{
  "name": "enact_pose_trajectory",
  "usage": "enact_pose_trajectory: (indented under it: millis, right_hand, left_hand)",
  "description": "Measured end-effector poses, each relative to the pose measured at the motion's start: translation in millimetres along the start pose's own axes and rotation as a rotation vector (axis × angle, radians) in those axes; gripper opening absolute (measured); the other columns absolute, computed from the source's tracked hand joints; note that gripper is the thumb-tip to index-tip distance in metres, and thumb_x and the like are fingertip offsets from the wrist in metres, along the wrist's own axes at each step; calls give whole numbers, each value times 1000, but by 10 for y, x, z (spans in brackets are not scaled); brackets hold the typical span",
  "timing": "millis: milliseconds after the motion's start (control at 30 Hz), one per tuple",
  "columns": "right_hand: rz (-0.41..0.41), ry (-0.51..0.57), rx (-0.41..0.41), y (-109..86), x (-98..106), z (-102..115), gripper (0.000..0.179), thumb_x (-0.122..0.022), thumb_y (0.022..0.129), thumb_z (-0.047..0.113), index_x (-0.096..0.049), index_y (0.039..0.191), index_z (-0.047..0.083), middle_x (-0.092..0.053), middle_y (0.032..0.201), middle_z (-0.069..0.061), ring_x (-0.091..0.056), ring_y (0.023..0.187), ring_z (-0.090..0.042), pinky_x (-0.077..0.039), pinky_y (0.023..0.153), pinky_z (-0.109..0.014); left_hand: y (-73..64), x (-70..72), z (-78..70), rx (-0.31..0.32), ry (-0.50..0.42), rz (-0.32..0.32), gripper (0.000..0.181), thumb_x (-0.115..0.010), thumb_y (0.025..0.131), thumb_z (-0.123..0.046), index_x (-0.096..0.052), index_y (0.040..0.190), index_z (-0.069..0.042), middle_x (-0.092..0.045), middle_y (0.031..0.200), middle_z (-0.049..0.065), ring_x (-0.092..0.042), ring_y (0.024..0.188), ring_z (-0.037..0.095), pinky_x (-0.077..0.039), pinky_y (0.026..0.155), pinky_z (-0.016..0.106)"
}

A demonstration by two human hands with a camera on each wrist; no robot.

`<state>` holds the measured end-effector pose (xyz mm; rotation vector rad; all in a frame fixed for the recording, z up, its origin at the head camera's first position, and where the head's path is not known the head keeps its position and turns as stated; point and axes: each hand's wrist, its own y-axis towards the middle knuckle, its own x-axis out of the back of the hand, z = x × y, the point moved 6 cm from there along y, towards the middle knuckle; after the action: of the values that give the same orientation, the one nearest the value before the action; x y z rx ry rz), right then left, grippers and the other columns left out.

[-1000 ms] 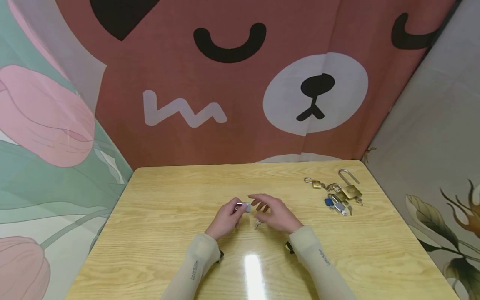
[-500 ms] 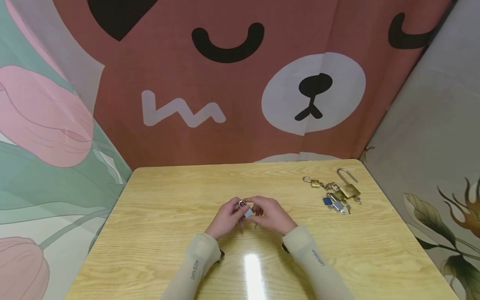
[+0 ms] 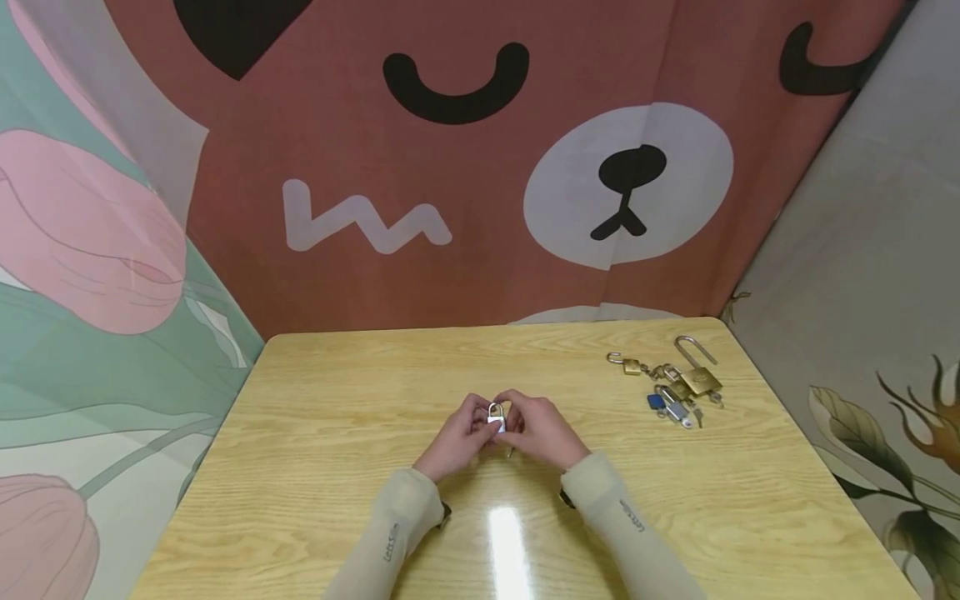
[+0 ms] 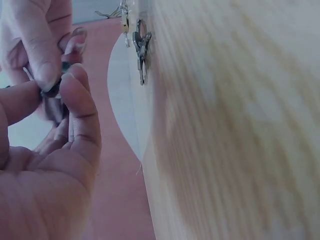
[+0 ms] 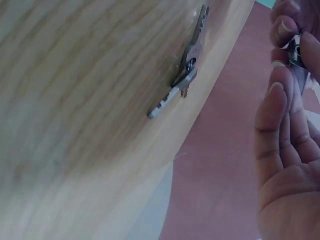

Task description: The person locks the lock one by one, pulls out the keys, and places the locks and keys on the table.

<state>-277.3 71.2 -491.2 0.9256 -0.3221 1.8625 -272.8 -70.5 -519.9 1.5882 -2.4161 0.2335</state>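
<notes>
A small silver padlock [image 3: 496, 424] with its shackle upward is held between both hands above the middle of the table. My left hand [image 3: 455, 437] pinches it from the left with thumb and fingers. From the right, my right hand [image 3: 546, 429] grips the same padlock, thumb on the near side. Fingers hide much of the lock's body [image 4: 53, 107] in the left wrist view. Below the hands a few loose keys [image 5: 189, 62] lie together on the wood, mostly hidden behind the right hand in the head view.
At the back right of the wooden table [image 3: 337, 392] lies a cluster of padlocks and keys. A large brass padlock [image 3: 701, 382], a small brass one [image 3: 632, 367] and a blue piece [image 3: 656, 402] are among them. A patterned cloth [image 3: 480, 283] hangs behind the table.
The right hand has come in from the right and taken hold of the padlock. The padlock has turned from lying sideways to shackle up, while the left hand keeps its hold.
</notes>
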Motion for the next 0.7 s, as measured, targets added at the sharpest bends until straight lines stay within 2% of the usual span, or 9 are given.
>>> enact_pose_trajectory:
  millis: [167, 333, 567, 700]
  right_hand:
    - [24, -4, -43, 9, -51, -26, 47, -86, 86, 14, -63, 126, 9, -63, 76, 9, -57, 65, -3, -52, 64, -22]
    - [52, -21, -65, 31, -123, -71, 45, -86, 86, 15, -64, 124, 5, -62, 75, 8, -57, 66, -4, -52, 64, -22]
    - [119, -42, -76, 21, -238, -118, 45, -87, 86, 21, -65, 122, 4, -61, 70, 10, -56, 62, -2, -51, 64, -22]
    - [132, -56, -74, 12, -279, -134, 45, -87, 86, 21, -65, 121, 3, -60, 68, 10, -55, 60, -3, -50, 61, -23]
  left_hand:
    - [-25, 62, 26, 20, 143, -26, 28, -62, 106, -18, -60, 130, -5, -67, 115, 9, -70, 97, 17, -59, 80, 29]
    - [-65, 77, 33, 44, 195, -25, 34, -64, 103, -11, -58, 136, -5, -67, 119, 12, -72, 99, 20, -61, 82, 32]
    - [-128, 45, 7, 28, 343, -9, 31, -68, 99, -4, -61, 129, -4, -75, 107, 11, -72, 95, 20, -60, 83, 34]
    - [-162, 19, -3, 20, 395, 0, 33, -69, 97, -2, -64, 130, -2, -76, 106, 11, -73, 95, 20, -61, 84, 35]
